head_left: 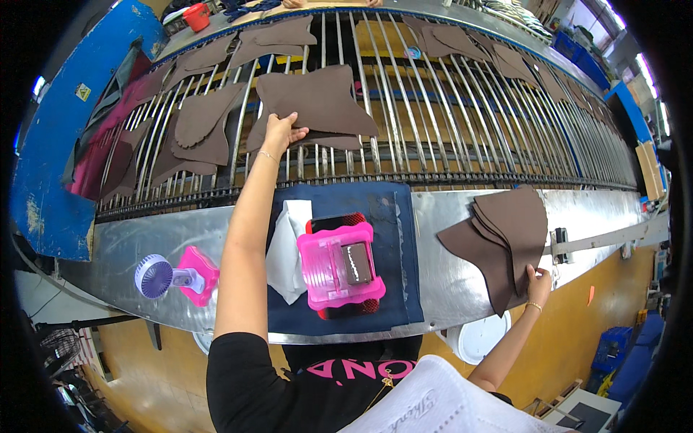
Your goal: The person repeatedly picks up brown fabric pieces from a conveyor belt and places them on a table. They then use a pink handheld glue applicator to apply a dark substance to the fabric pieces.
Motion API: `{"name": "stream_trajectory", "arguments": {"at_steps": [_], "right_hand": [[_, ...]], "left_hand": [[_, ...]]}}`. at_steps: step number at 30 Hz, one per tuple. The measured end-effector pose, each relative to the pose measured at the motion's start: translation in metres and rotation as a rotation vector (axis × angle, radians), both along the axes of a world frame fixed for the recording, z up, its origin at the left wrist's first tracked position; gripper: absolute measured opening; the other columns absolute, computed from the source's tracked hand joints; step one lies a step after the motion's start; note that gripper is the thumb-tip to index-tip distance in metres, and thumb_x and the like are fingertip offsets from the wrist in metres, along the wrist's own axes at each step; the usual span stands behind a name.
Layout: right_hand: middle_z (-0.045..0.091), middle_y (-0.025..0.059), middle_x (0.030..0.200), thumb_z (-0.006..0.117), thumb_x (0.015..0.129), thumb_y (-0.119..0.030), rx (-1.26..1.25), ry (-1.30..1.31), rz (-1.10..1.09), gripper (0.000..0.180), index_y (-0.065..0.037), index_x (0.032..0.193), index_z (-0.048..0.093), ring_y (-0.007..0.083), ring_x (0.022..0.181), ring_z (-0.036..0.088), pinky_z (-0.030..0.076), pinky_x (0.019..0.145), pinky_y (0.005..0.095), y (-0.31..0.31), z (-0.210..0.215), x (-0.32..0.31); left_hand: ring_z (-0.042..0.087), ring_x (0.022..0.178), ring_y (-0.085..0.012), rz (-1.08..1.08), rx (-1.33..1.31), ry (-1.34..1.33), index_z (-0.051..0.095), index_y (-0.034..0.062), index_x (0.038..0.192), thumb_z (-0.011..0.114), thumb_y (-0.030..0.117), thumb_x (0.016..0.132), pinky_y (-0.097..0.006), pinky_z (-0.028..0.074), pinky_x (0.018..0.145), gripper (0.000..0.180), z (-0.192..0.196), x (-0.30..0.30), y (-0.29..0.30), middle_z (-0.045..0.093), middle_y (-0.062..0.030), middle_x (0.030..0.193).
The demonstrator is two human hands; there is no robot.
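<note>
While hands (283, 133) (537, 286) touch panels' (314, 101) (530, 227) edges, bare rods (339, 40) show.

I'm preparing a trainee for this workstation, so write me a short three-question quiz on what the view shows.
1. True or false: the purple fan is to the left of the dark blue cloth.
2. Multiple choice: what is the right hand touching?
A) A red bucket
B) A stack of brown cut pieces
C) A pink plastic stand
3. Short answer: which hand reaches out over the metal rods?

Key:
1. True.
2. B.
3. The left hand.
</note>
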State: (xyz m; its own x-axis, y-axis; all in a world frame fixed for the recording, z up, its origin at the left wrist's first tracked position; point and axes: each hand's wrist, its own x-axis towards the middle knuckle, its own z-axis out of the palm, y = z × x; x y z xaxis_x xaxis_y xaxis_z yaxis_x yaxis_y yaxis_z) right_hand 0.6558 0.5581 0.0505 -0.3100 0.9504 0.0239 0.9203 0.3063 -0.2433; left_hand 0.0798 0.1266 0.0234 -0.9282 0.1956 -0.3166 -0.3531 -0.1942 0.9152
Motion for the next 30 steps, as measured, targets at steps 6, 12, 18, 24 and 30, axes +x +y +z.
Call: {"name": "stream_trajectory", "arguments": {"at_steps": [6,12,18,24,30], "right_hand": [[0.064,0.0238,0.095,0.075,0.072,-0.043,0.004,0.032,-0.031,0.059,0.008,0.099,0.061,0.0342,0.089,0.062,0.048,0.08,0.0388,-0.001,0.001,-0.007],[0.062,0.0262,0.104,0.077,0.066,-0.049,-0.027,0.036,-0.069,0.068,0.007,0.101,0.061,0.0368,0.1,0.059,0.046,0.088,0.0396,0.002,0.003,-0.007],[0.062,0.0267,0.104,0.079,0.064,-0.047,-0.017,0.068,-0.048,0.071,0.01,0.101,0.06,0.0364,0.1,0.06,0.046,0.088,0.0392,0.019,-0.009,0.001],[0.064,0.0225,0.098,0.082,0.064,-0.041,-0.022,0.136,-0.003,0.068,0.006,0.107,0.058,0.0349,0.093,0.061,0.047,0.084,0.0387,0.024,-0.01,0.008],[0.062,0.0196,0.102,0.075,0.073,-0.036,-0.078,0.185,0.058,0.06,-0.001,0.119,0.056,0.0325,0.096,0.059,0.046,0.086,0.0395,0.029,-0.015,0.016]], "left_hand": [[0.054,0.049,-0.0149,0.029,-0.434,0.141,0.016,0.0056,0.141,0.064,0.019,0.084,-0.026,0.047,0.04,0.075,0.037,0.03,-0.014,0.055,-0.0179,0.103],[0.056,0.053,-0.0123,-0.116,-0.366,0.234,0.017,0.0109,0.141,0.064,0.02,0.085,-0.025,0.046,0.042,0.074,0.069,0.075,-0.042,0.052,-0.019,0.106],[0.056,0.056,-0.0119,-0.171,-0.293,0.314,0.021,0.0048,0.141,0.064,0.02,0.084,-0.023,0.046,0.042,0.073,0.096,0.118,-0.053,0.055,-0.0168,0.103],[0.056,0.059,-0.0105,-0.238,-0.275,0.366,0.024,0.0031,0.14,0.064,0.022,0.084,-0.022,0.046,0.043,0.071,0.117,0.15,-0.053,0.055,-0.0135,0.098],[0.056,0.059,-0.0107,-0.312,-0.283,0.463,0.028,0.0018,0.139,0.064,0.023,0.084,-0.021,0.046,0.042,0.069,0.132,0.169,-0.05,0.055,-0.0126,0.095]]}}
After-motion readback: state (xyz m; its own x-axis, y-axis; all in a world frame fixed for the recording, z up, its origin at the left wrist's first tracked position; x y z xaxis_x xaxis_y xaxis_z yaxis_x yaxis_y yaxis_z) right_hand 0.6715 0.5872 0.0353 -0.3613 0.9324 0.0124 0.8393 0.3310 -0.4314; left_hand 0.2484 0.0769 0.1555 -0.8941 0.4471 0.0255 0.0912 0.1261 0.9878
